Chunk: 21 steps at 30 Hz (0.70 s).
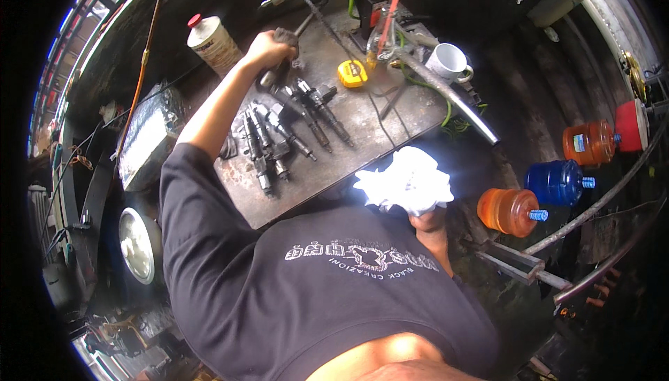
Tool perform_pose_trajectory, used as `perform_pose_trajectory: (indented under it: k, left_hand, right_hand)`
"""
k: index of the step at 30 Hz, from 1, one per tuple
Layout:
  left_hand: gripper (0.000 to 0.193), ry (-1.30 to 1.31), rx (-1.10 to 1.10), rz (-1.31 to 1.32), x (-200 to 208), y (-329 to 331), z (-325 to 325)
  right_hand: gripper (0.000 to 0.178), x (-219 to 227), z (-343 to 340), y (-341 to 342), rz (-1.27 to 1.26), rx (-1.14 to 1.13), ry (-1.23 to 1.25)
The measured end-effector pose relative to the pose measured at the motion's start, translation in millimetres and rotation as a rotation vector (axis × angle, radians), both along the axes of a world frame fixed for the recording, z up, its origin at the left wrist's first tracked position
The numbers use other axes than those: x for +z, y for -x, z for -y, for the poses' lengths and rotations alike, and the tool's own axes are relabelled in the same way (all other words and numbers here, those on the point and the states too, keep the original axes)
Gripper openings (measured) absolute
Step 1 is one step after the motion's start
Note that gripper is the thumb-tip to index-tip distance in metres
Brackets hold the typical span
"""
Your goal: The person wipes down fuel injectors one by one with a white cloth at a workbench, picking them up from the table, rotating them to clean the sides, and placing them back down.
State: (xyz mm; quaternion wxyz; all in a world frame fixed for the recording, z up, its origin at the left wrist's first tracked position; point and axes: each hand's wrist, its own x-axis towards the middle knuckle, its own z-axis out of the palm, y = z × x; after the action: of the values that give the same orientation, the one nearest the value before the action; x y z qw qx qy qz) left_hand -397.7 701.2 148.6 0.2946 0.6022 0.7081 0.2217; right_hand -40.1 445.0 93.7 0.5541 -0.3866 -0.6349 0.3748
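My left hand (pixel 268 52) reaches to the far side of the metal bench (pixel 324 172). Its fingers are closed around a dark, rough-looking piece (pixel 286 36) whose kind I cannot make out. Just below that hand, several dark fuel injectors (pixel 284 130) lie side by side on the bench top. Close to my body, my right hand (pixel 427 221) grips a crumpled white cloth (pixel 408 182) from underneath. Bright light washes out the cloth, which hides most of those fingers.
A yellow tape measure (pixel 352 73), a white mug (pixel 447 62) and a metal pipe (pixel 456 98) lie right of the injectors. A red-capped bottle (pixel 214 45) stands behind my left forearm. Orange (pixel 507 211) and blue jugs (pixel 554 181) sit at right; a round pale basin (pixel 138 245) is left.
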Motion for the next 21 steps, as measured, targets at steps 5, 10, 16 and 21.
perform_pose_trajectory:
  k: [5,10,16,21]
  left_hand:
    - [0.046,-0.168,0.037,-0.347,-22,-48,-75]
    - [0.057,-0.285,-0.255,-0.508,-24,-65,-114]
    - [0.063,-0.121,-0.338,-0.492,-41,-60,-148]
    - [0.065,-0.145,-0.292,-0.431,-49,-24,-104]
  right_hand:
    - [0.029,-12,6,-21,0.184,-0.003,-0.028]
    - [0.03,-20,6,-32,0.136,0.022,0.028]
    - [0.026,-19,-9,-38,0.108,-0.109,-0.105]
    - [0.026,-4,-23,-32,0.068,0.007,-0.029]
